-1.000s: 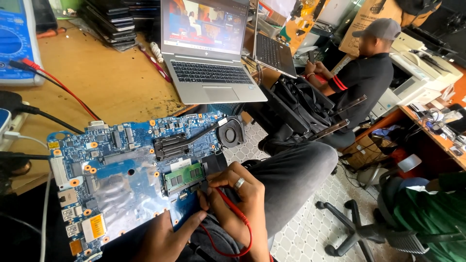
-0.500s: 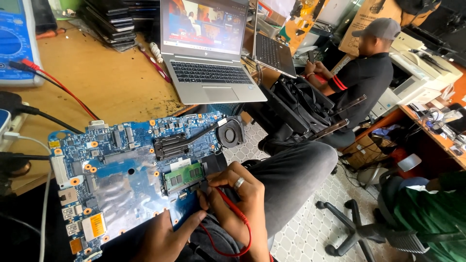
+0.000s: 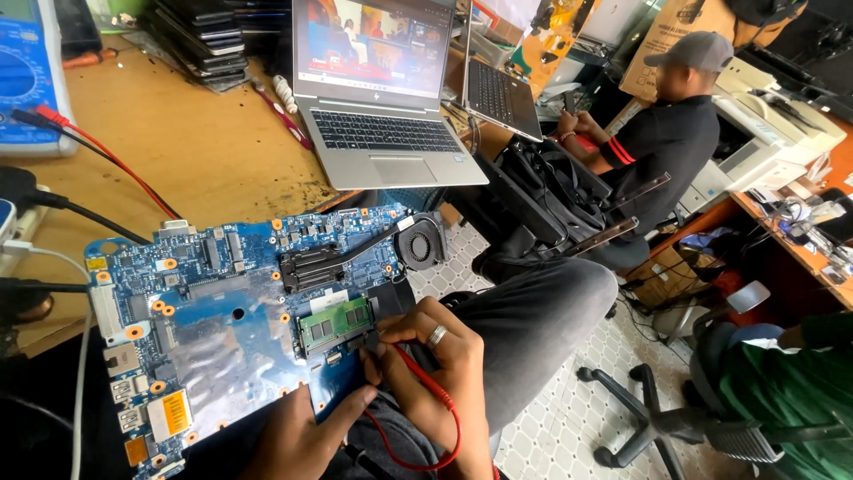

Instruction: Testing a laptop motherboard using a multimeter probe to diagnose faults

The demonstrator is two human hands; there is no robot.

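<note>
The right hand [image 3: 435, 356], a ring on one finger, had its fingers [image 3: 391, 342] pinched together around a red multimeter probe [image 3: 404, 357], held like a pen so that the tip met the blue laptop motherboard [image 3: 213, 329] just beside the green memory module [image 3: 335, 324]; the grip sat low on the probe, seemingly for fine control over small contacts. The exact point that the tip touched was hidden under the fingertips. The probe's red lead [image 3: 440, 436] looped below the wrist and ran out of the bottom of the view. The left hand [image 3: 302, 436] lay just beneath, its fingers flat and together against the lower edge of the board, apparently steadying it on the lap; whether it also gripped anything could not be told, as its wrist was cut off. The board rested half on the knee and half against the edge of the wooden counter [image 3: 178, 151], tilted toward the person, with its black heatsink and cooling fan [image 3: 422, 242] on the side away from the fingers. Farther off on the counter stood an open silver laptop [image 3: 382, 116] with a lit screen, a stack of dark laptops [image 3: 204, 44] behind it, and at the far left a blue multimeter [image 3: 31, 71], only partly in frame, from which a red and a black lead ran. To the far right a seated person in a cap and black shirt [image 3: 662, 142] worked apart, hands mostly hidden, and a green sleeve [image 3: 782, 391] entered at the corner.
</note>
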